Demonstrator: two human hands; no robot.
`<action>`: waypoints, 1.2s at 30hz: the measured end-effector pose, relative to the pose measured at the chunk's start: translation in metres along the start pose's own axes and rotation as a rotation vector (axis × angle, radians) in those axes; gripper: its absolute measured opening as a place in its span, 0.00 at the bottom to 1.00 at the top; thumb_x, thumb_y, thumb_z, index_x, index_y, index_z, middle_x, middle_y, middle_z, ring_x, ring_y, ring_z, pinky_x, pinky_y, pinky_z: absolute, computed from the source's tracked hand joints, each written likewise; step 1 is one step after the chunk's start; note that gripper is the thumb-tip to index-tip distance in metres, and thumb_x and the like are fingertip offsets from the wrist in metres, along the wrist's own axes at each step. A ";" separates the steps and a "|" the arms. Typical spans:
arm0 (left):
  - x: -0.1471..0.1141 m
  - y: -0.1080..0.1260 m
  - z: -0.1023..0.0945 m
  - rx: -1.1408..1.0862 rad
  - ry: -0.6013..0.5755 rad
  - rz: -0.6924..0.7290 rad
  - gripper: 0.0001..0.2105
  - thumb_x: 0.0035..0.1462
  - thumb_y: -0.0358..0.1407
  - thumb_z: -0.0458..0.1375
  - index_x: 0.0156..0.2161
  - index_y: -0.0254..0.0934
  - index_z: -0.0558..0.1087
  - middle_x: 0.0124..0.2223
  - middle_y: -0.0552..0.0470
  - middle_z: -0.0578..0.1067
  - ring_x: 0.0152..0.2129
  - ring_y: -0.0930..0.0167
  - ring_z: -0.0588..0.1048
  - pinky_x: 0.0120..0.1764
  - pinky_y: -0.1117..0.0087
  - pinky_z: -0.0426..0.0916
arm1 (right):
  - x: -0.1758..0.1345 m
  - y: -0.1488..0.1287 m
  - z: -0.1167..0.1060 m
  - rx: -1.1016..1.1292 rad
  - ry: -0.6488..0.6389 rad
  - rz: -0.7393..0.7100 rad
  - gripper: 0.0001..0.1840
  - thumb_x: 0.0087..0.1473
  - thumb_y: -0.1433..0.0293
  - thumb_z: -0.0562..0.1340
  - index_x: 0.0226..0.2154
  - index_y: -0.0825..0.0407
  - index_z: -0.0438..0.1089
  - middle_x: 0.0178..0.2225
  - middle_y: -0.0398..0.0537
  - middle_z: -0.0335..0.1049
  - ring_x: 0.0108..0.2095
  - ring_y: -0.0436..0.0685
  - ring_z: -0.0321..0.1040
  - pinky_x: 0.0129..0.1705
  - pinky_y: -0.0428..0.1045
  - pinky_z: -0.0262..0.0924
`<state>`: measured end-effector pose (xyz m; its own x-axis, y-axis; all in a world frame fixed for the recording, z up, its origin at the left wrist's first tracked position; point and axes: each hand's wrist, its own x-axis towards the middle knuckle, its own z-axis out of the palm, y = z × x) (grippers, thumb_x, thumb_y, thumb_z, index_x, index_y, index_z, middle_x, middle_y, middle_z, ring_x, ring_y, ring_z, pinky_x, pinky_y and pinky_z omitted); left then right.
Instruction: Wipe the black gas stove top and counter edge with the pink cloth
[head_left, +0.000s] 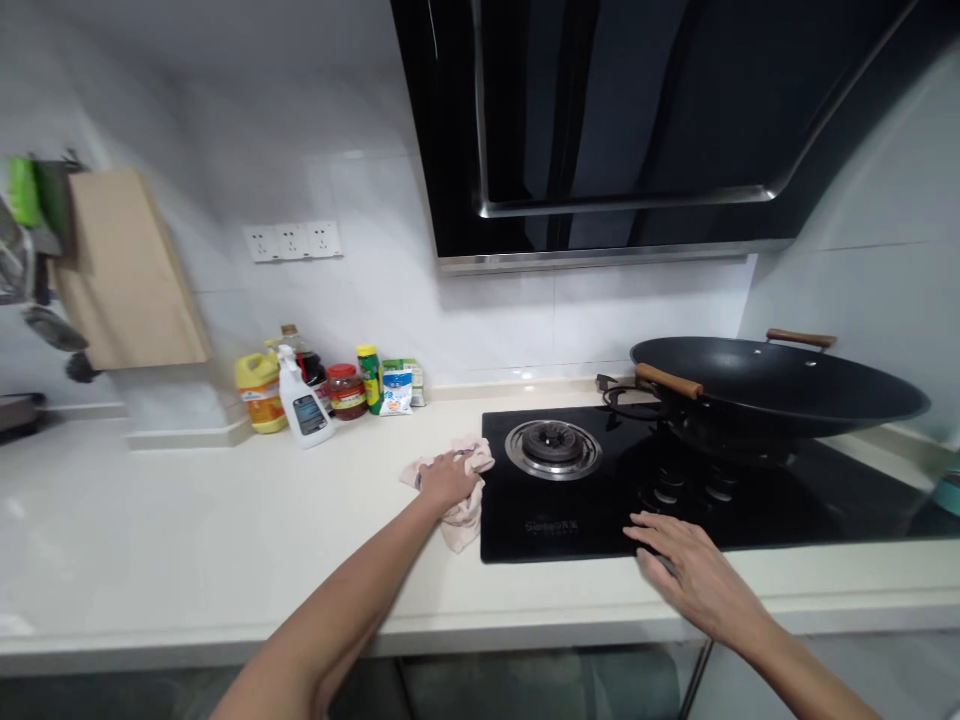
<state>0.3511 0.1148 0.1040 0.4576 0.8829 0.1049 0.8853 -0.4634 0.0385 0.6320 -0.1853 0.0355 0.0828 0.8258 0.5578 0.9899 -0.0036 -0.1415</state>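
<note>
My left hand (448, 482) presses a crumpled pale pink cloth (463, 522) onto the white countertop (225, 530), right beside the left edge of the black glass gas stove (517, 530). Part of the cloth is hidden under the palm. My right hand (686, 560) is at the stove's front edge with fingers stretched out and nothing in it. Just beyond that hand are the stove's knobs (670, 484). The left burner (553, 442) is bare, with a shiny metal ring around it.
A large black wok (780, 385) with wooden handles covers the right burner. Against the back wall stand a white spray bottle (304, 405), a yellow jug (261, 392), a red-lidded jar (346, 391) and small packets (397, 390). A black range hood (600, 130) overhangs the stove.
</note>
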 end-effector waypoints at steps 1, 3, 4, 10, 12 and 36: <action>-0.012 -0.001 0.000 0.004 0.001 0.014 0.28 0.61 0.51 0.48 0.65 0.49 0.66 0.70 0.46 0.64 0.65 0.53 0.62 0.60 0.44 0.57 | 0.000 0.001 0.002 -0.001 0.002 -0.001 0.19 0.65 0.60 0.56 0.53 0.42 0.76 0.57 0.47 0.73 0.60 0.62 0.67 0.60 0.62 0.61; -0.037 -0.002 -0.001 0.008 0.005 0.043 0.29 0.61 0.51 0.49 0.65 0.49 0.65 0.70 0.47 0.63 0.65 0.54 0.62 0.61 0.44 0.57 | -0.001 0.003 0.004 0.000 0.005 -0.006 0.20 0.65 0.60 0.56 0.53 0.43 0.75 0.58 0.47 0.73 0.60 0.61 0.66 0.61 0.61 0.60; -0.049 -0.002 -0.002 0.008 0.006 0.057 0.29 0.61 0.51 0.49 0.66 0.49 0.65 0.70 0.48 0.63 0.65 0.54 0.61 0.61 0.44 0.57 | -0.001 0.003 0.005 -0.001 0.007 -0.007 0.20 0.65 0.59 0.55 0.53 0.43 0.75 0.58 0.47 0.72 0.61 0.61 0.66 0.61 0.61 0.59; -0.124 -0.004 -0.012 -0.024 0.016 0.161 0.29 0.60 0.51 0.52 0.66 0.51 0.65 0.70 0.48 0.63 0.65 0.55 0.62 0.61 0.44 0.56 | -0.007 -0.001 0.004 -0.103 0.056 0.139 0.23 0.64 0.57 0.52 0.52 0.45 0.77 0.60 0.51 0.70 0.60 0.63 0.66 0.59 0.60 0.60; -0.148 -0.006 -0.017 -0.043 0.011 0.188 0.29 0.60 0.50 0.53 0.65 0.52 0.65 0.69 0.49 0.64 0.65 0.55 0.62 0.61 0.44 0.56 | -0.011 -0.005 0.006 -0.144 0.073 0.187 0.24 0.65 0.58 0.50 0.52 0.45 0.77 0.60 0.50 0.70 0.61 0.62 0.66 0.61 0.60 0.58; -0.259 -0.157 -0.006 0.378 0.150 -0.010 0.39 0.46 0.38 0.62 0.66 0.45 0.63 0.68 0.39 0.64 0.65 0.49 0.58 0.59 0.46 0.58 | -0.086 0.010 0.003 -0.186 0.388 0.308 0.22 0.69 0.61 0.48 0.52 0.50 0.74 0.54 0.55 0.72 0.57 0.64 0.64 0.65 0.65 0.40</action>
<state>0.0936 -0.0415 0.0765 0.4565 0.8536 0.2511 0.8704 -0.3698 -0.3251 0.6341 -0.2548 -0.0162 0.3746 0.5013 0.7799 0.9137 -0.3426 -0.2187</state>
